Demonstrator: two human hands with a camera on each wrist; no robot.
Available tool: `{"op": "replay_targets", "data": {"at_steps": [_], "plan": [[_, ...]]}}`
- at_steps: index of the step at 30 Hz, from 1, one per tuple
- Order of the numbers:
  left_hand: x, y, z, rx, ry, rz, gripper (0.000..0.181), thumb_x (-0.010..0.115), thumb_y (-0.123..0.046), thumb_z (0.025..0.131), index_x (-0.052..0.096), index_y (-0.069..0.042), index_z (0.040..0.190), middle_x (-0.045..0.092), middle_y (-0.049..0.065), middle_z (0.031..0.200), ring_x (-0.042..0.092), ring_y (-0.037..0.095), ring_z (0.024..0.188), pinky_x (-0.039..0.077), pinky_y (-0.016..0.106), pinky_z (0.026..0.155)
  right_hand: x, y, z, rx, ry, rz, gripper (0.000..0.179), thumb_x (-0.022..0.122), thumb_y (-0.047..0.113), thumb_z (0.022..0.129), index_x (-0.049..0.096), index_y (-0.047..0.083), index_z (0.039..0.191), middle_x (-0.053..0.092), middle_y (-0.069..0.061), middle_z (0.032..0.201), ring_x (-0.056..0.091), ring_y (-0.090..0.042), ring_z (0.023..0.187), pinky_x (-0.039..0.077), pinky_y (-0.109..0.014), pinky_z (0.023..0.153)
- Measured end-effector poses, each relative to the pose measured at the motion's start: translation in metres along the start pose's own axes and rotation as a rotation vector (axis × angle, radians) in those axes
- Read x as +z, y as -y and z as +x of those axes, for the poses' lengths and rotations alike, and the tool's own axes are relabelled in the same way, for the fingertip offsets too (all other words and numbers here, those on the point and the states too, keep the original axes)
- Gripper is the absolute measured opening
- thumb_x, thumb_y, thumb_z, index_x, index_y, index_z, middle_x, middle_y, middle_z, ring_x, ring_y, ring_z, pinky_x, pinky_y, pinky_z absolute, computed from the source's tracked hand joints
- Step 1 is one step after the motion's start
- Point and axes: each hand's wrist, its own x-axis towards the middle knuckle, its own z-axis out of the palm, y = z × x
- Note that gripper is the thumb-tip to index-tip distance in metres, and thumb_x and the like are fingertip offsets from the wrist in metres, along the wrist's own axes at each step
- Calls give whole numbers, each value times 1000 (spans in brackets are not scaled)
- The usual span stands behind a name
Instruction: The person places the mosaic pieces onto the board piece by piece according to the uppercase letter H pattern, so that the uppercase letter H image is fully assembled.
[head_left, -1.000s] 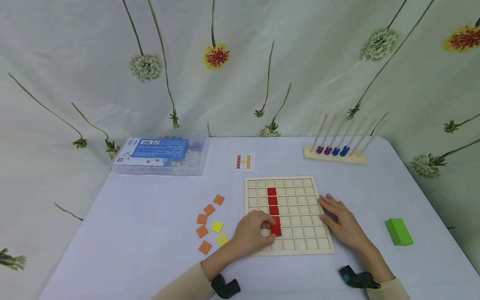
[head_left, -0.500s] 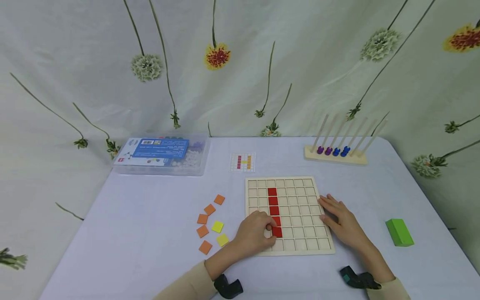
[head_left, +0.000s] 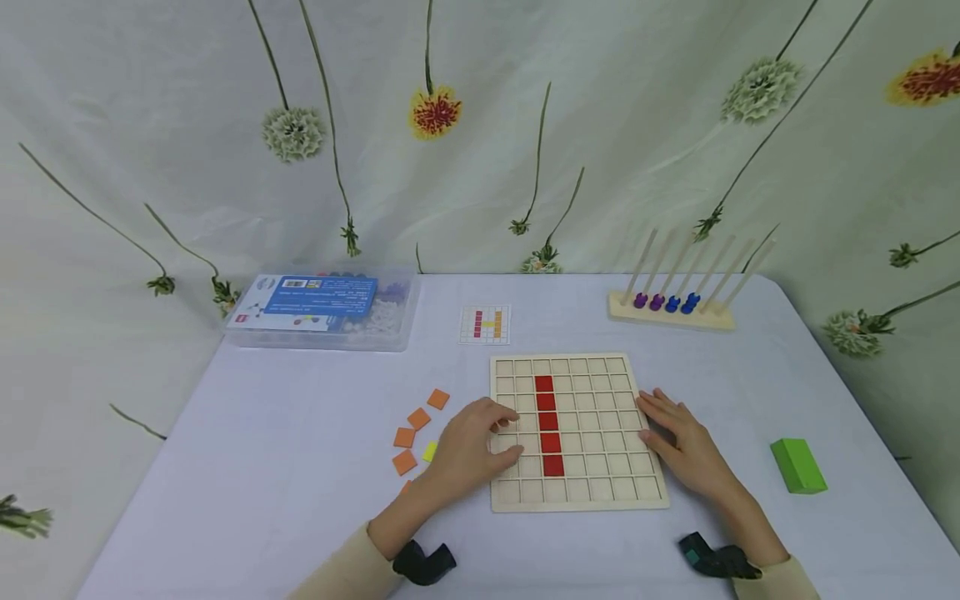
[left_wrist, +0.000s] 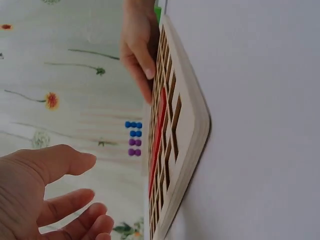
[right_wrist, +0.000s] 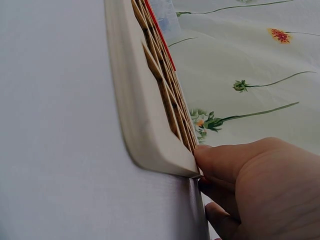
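Observation:
A wooden grid board (head_left: pixel 603 421) lies on the white cloth, with a column of several red square tiles (head_left: pixel 549 422) set in its cells. My left hand (head_left: pixel 465 446) hovers over the board's left edge, thumb and fingers apart and nothing between them. The left wrist view shows the same spread fingers (left_wrist: pixel 72 202) away from the board. Fingers and thumb of my right hand (head_left: pixel 686 446) rest against the board's right edge; in the right wrist view the thumb (right_wrist: pixel 220 159) touches its side near a corner. Left of the board lie several orange tiles (head_left: pixel 403 437) and a yellow tile (head_left: pixel 430 451), partly behind my left hand.
Behind the board lies a small pattern card (head_left: pixel 484 325). A clear plastic box (head_left: pixel 390 329) with a blue label stands at the back left. At the back right is a wooden peg stand (head_left: pixel 622 308) with purple and blue beads. A green block (head_left: pixel 799 465) sits far right.
My left hand has let go at the lowest red tile and moved left, its fingers spreading, which uncovers the red column. It now covers a yellow tile. The right hand stays put.

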Motion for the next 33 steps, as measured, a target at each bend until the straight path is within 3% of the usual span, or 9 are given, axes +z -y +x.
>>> {"op": "replay_targets", "data": {"at_steps": [6, 11, 20, 27, 33], "plan": [[-29, 30, 0, -62, -186, -2, 41, 83, -16, 74, 68, -6, 111, 64, 9, 101, 59, 21, 83, 49, 29, 70, 0, -1, 0, 2, -2, -5, 48, 65, 11, 92, 53, -5, 136, 47, -26, 143, 32, -51, 138, 18, -68, 110], [-46, 55, 0, -91, -264, 36, 45, 84, -14, 73, 67, -4, 113, 64, 13, 102, 60, 24, 86, 52, 35, 72, 0, -2, 0, 12, 2, -4, 49, 65, 12, 92, 53, -4, 136, 47, -26, 144, 31, -50, 139, 17, -67, 111], [-55, 81, -3, -214, -214, -12, 47, 80, -16, 76, 64, -4, 119, 63, 12, 108, 59, 25, 90, 50, 38, 78, 1, -2, 0, -1, 2, -3, 48, 65, 12, 92, 53, -5, 136, 47, -26, 144, 32, -51, 139, 17, -68, 110], [-49, 94, -13, -251, -167, -22, 49, 82, -17, 74, 64, -6, 118, 62, 9, 101, 56, 21, 87, 49, 35, 77, 1, -2, -1, -4, -8, 8, 48, 65, 12, 93, 53, -4, 136, 47, -25, 144, 32, -50, 139, 17, -66, 112], [-46, 104, -21, -241, -178, -30, 47, 83, -17, 74, 65, -7, 116, 62, 6, 100, 54, 17, 84, 48, 28, 74, 1, -3, -1, -7, -7, 1, 48, 64, 12, 93, 53, -5, 136, 47, -25, 144, 32, -50, 138, 18, -66, 112]]}}
